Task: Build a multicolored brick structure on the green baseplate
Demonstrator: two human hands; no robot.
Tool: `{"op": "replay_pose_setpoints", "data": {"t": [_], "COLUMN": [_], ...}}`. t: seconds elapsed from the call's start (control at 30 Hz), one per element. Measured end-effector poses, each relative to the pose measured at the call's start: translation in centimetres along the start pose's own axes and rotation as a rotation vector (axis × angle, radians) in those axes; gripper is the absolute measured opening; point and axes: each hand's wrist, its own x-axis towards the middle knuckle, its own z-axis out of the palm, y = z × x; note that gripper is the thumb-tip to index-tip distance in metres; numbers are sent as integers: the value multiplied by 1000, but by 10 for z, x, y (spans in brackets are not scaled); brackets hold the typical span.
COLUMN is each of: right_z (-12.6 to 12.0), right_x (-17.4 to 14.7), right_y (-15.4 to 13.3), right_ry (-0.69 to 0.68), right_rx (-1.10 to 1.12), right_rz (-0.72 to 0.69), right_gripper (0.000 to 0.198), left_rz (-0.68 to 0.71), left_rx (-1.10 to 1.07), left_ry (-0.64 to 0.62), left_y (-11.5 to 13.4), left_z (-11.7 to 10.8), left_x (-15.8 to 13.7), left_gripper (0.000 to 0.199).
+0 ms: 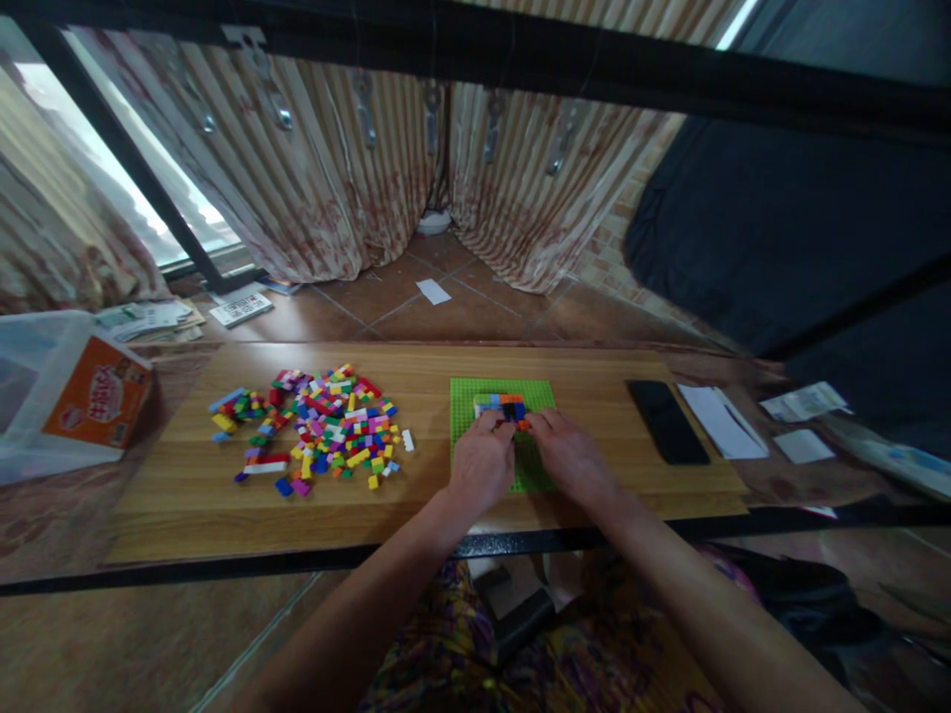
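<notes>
A green baseplate (462, 392) lies on the wooden board, with a small group of joined toy bricks (508, 404) in white, light blue, orange and dark colours near its middle. My left hand (484, 458) comes from the front, its fingers closed at the near left side of these bricks. From the right, my right hand (572, 458) reaches over the plate with fingertips pinched at the near right side of the group, by an orange-red brick (523, 425). My fingers partly hide the bricks, and my hands cover part of the plate.
A pile of loose coloured bricks (346, 426) spreads over the board (423, 515) at left, with a white brick (408, 440) at its edge. Far left stands a clear plastic tub (45, 396). To the right lie a black phone (667, 422) and white paper (717, 421) with a pen.
</notes>
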Motion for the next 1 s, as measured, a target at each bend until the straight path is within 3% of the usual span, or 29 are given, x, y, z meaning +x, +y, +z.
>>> {"op": "replay_pose_setpoints", "data": {"t": [0.33, 0.57, 1.0], "right_z": [-17, -12, -13], "right_x": [7, 3, 3], "right_y": [7, 5, 5], "right_ry": [-79, -59, -91], "right_rx": [-116, -114, -164], "right_rz": [-144, -158, -180], "right_gripper": [24, 26, 24], "left_rz": [-67, -69, 39], "left_rx": [-82, -68, 70], "left_ry": [-14, -2, 9], "left_y": [2, 4, 1], "left_z": [-5, -5, 5], "left_x": [4, 3, 3], "left_gripper": [28, 26, 22]}}
